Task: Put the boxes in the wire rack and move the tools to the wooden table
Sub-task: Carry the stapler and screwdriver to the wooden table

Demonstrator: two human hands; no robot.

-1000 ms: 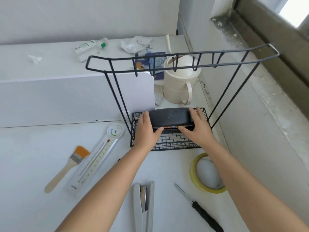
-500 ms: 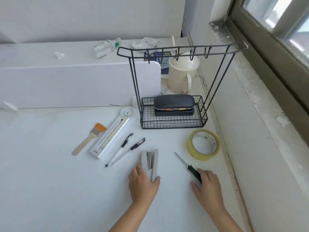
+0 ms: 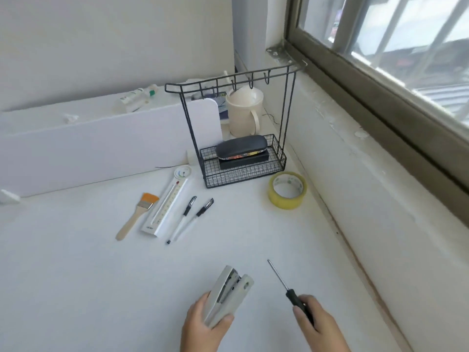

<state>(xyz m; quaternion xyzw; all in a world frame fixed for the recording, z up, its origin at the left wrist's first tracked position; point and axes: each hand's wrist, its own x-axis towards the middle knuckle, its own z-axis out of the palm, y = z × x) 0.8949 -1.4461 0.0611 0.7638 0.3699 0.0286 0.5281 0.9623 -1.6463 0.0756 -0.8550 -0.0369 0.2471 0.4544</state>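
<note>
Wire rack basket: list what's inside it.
In the wire rack, a dark rounded case lies on a black box. The box's top is mostly covered.

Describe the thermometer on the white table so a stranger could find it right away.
Start at the black wire rack by the window wall. Just off its front left corner lies the thermometer, a long white strip between a paintbrush and two pens. Only it has a round dial on top.

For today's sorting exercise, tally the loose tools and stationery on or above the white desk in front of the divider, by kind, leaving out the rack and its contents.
Pens: 2
Paintbrush: 1
Thermometer: 1
Tape roll: 1
Stapler: 1, in the left hand
Screwdriver: 1, in the right hand
Total: 7
</note>
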